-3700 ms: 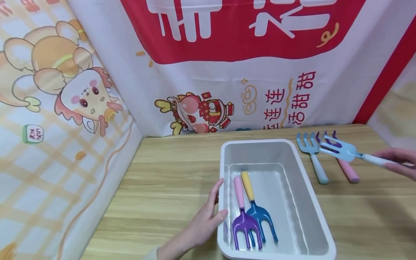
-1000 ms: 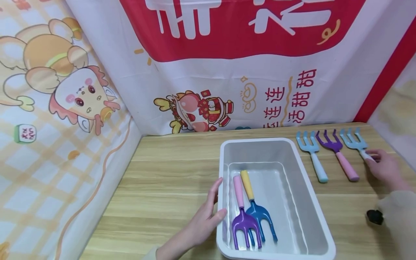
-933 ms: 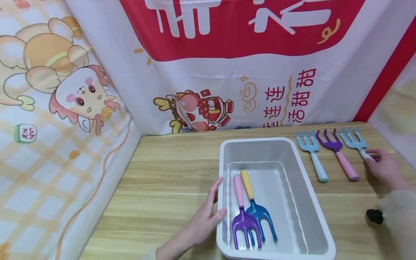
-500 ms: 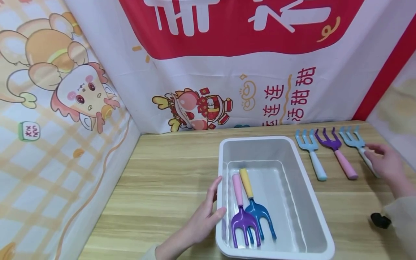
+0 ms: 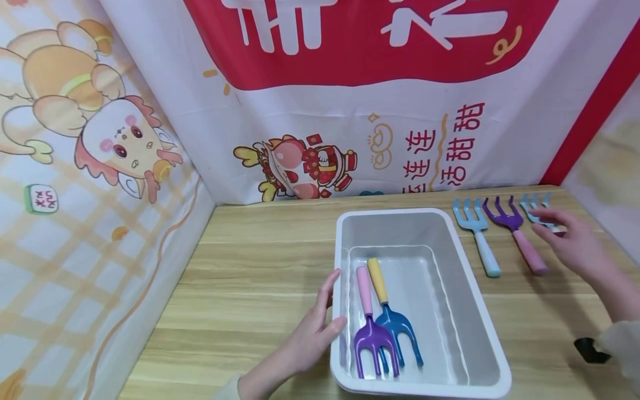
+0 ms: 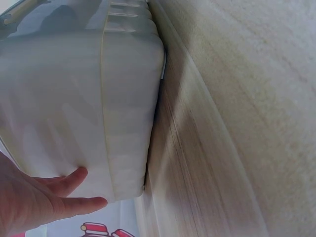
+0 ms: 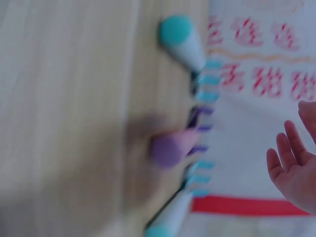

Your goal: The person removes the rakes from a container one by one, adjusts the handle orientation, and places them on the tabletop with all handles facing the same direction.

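Note:
My left hand [image 5: 314, 325] rests on the left side of a grey plastic tub [image 5: 475, 289], fingers straight against its outer wall and thumb at the rim. In the tub lie a purple garden fork [image 5: 372, 336] with a pink handle and a blue garden fork [image 5: 397, 322] with a yellow handle, partly overlapping. My right hand [image 5: 575, 239], fingers loosely extended, hovers over a light blue hand fork [image 7: 175, 212] and holds nothing. In the head view it hides most of that fork's handle. Left of it lie a purple hand rake [image 5: 510, 220] with a pink handle and another light blue hand fork [image 5: 472, 222].
The wooden table [image 5: 250, 289] ends at a printed cloth backdrop [image 5: 300, 105] behind. A second printed cloth [image 5: 150, 222] stands along the left. A small black object [image 5: 591, 350] shows beside the right sleeve.
My right hand set the light blue fork down right of the purple rake, let go of its handle, and rose leftward. The left hand stays at the tub.

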Motion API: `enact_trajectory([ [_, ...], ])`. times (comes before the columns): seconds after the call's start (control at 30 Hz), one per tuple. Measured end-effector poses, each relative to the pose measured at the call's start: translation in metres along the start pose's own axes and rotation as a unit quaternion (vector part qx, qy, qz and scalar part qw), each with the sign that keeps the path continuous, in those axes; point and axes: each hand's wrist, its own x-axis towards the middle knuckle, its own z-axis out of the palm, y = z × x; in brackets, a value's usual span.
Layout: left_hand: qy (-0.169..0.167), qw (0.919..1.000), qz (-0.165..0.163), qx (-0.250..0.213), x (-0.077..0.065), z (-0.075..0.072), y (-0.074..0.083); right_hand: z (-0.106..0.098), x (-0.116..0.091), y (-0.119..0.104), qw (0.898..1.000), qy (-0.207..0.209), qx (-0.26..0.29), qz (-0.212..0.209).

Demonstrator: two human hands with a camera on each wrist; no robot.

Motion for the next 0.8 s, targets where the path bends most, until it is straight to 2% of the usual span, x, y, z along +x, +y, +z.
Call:
enact_trajectory([
  [0.17, 0.001, 1.0, 0.0, 0.0, 0.0, -0.001, 0.0, -0.002, -0.001, -0.044, 0.998, -0.047, 0.016, -0.028],
  [0.4, 0.0, 1.0, 0.0, -0.001, 0.001, -0.001, 0.0, 0.002, -0.002, -0.088, 0.991, -0.075, 0.037, -0.101],
  [0.53, -0.001, 1.0, -0.004, 0.002, 0.001, -0.001, -0.001, 0.008, -0.004, -0.11, 0.983, -0.093, 0.052, -0.149],
  [0.67, -0.001, 1.0, -0.007, 0.004, 0.001, -0.001, 0.0, 0.015, -0.003, -0.129, 0.971, -0.115, 0.073, -0.199],
  [0.8, 0.0, 1.0, -0.008, 0.003, 0.001, -0.002, 0.0, 0.02, -0.001, -0.146, 0.963, -0.15, 0.077, -0.21],
])
